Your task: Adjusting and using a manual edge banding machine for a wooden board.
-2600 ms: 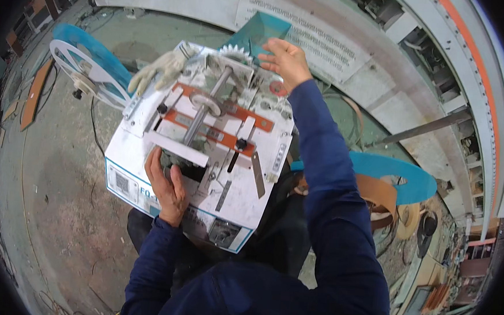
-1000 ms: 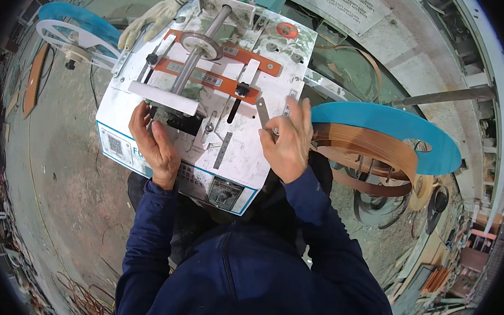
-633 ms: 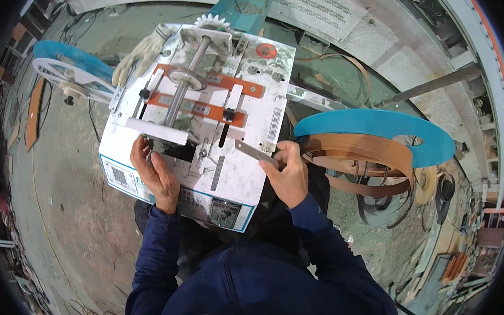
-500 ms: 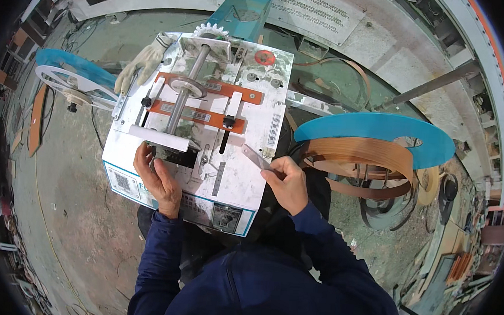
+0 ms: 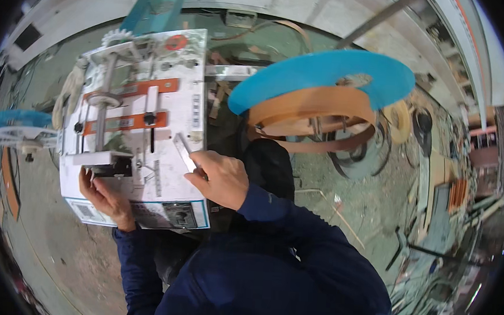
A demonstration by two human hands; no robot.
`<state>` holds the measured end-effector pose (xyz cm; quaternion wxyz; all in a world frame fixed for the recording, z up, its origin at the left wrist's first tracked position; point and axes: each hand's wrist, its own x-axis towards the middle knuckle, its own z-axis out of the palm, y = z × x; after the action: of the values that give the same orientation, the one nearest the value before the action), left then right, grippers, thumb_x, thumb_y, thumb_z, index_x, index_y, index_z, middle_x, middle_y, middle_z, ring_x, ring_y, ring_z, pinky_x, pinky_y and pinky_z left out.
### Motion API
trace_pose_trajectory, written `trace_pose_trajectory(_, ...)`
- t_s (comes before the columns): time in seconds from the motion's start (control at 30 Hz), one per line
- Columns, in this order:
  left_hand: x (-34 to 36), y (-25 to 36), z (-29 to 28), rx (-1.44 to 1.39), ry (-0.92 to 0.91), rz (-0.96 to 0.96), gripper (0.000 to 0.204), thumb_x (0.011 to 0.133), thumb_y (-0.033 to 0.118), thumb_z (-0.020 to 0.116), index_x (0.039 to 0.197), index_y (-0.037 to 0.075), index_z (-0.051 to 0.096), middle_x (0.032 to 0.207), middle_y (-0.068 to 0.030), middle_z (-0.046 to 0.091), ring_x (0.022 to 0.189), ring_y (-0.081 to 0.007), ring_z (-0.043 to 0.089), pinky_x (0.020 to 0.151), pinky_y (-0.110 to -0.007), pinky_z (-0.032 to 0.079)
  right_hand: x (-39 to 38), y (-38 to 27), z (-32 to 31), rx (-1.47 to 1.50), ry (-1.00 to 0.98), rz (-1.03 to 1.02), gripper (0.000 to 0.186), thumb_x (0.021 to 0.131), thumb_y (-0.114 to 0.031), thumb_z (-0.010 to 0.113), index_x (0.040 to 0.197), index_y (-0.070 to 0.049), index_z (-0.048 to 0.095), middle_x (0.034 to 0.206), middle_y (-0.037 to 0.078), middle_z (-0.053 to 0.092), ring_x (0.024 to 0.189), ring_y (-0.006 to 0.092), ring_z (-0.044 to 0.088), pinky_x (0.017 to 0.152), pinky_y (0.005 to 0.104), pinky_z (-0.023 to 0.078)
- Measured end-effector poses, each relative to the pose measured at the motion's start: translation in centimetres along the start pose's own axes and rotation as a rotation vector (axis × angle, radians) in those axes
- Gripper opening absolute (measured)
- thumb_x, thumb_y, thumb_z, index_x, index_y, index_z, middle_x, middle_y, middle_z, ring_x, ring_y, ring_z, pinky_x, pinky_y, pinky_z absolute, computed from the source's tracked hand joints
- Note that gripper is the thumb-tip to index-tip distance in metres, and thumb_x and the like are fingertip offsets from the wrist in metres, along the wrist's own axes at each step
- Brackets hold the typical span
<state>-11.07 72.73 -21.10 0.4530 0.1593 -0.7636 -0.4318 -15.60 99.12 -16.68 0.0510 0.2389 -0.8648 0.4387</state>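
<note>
My right hand (image 5: pixel 222 177) pinches one end of a flat silvery metal bar (image 5: pixel 184 152). The bar slants up and left over the right side of a white machine (image 5: pixel 173 178), its far end close to the machine top. At the machine's near left, my left hand (image 5: pixel 108 199) has its fingers apart beside the white end bracket (image 5: pixel 93 158); whether the fingertips touch it I cannot tell. A steel shaft (image 5: pixel 107 82) with a roller (image 5: pixel 104 99) runs back from that bracket to a white gear (image 5: pixel 118 36). Two orange strips (image 5: pixel 128 122) cross the machine top.
A pale work glove (image 5: pixel 68 91) hangs over the machine's left edge. To the right stands a large blue disc (image 5: pixel 320 75) with a coil of brown edge banding (image 5: pixel 324 104). A blue-and-white reel (image 5: pixel 25 137) is at left. Scrap and boards (image 5: pixel 457 196) lie at far right.
The view has swung right, so the machine sits farther left in the picture. My right hand keeps the bar over the machine's right side; my left hand remains by the bracket.
</note>
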Motion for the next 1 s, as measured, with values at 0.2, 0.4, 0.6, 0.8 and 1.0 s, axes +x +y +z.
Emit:
trace_pose_trajectory(0.2, 0.1, -0.3, 0.1, 0.095, -0.045, 0.028, 0.044, 0.103, 0.023, 0.039, 0.138, -0.004, 0.038, 0.135, -0.0184, 0.045, 0.121, -0.0277, 0.047, 0.104, -0.037, 0.036, -0.5, 4.7, -6.8, -0.066, 0.191, 0.200, 0.022, 0.080, -0.021, 0.072, 0.094, -0.004, 0.066, 0.077, 0.012, 0.066, 0.069, 0.0263, 0.066, 0.062, 0.0343, 0.051)
trace_pose_trajectory(0.4, -0.1, 0.6, 0.8, 0.096, -0.064, 0.014, 0.043, 0.103, 0.022, 0.040, 0.135, -0.006, 0.041, 0.134, -0.0191, 0.046, 0.120, -0.0265, 0.047, 0.104, -0.036, 0.035, -4.5, 13.5, -17.1, -0.374, 0.477, 0.376, 0.020, 0.086, -0.020, 0.065, 0.092, -0.001, 0.069, 0.082, 0.018, 0.068, 0.072, 0.0308, 0.068, 0.064, 0.0364, 0.052)
trace_pose_trajectory(0.6, 0.2, -0.2, -0.2, 0.104, -0.015, 0.004, 0.044, 0.102, 0.022, 0.041, 0.134, -0.008, 0.042, 0.134, -0.0201, 0.046, 0.120, -0.0270, 0.047, 0.104, -0.036, 0.035, -8.7, 19.0, -22.5, -0.330, 0.775, 0.495, 0.023, 0.084, -0.013, 0.066, 0.102, 0.000, 0.064, 0.078, 0.014, 0.067, 0.068, 0.0192, 0.065, 0.062, 0.0322, 0.050)
trace_pose_trajectory(0.8, 0.4, 1.4, 0.5, 0.133, -0.019, 0.033, 0.045, 0.103, 0.024, 0.041, 0.136, -0.006, 0.041, 0.136, -0.0191, 0.044, 0.121, -0.0252, 0.046, 0.104, -0.035, 0.036, -9.2, 20.0, -28.0, -0.924, 0.694, 0.404, 0.018, 0.078, -0.017, 0.069, 0.090, -0.005, 0.062, 0.083, 0.015, 0.062, 0.079, 0.0331, 0.063, 0.071, 0.0407, 0.049)
trace_pose_trajectory(1.0, 0.4, 9.0, 1.2, 0.213, 0.012, 0.367, 0.049, 0.100, 0.026, 0.044, 0.134, -0.009, 0.038, 0.135, -0.0229, 0.045, 0.125, -0.0299, 0.047, 0.106, -0.040, 0.036, -6.4, 20.3, -31.7, -0.902, 0.567, 0.328, 0.018, 0.081, -0.016, 0.066, 0.096, -0.007, 0.066, 0.092, 0.014, 0.064, 0.083, 0.0337, 0.063, 0.071, 0.0406, 0.050)
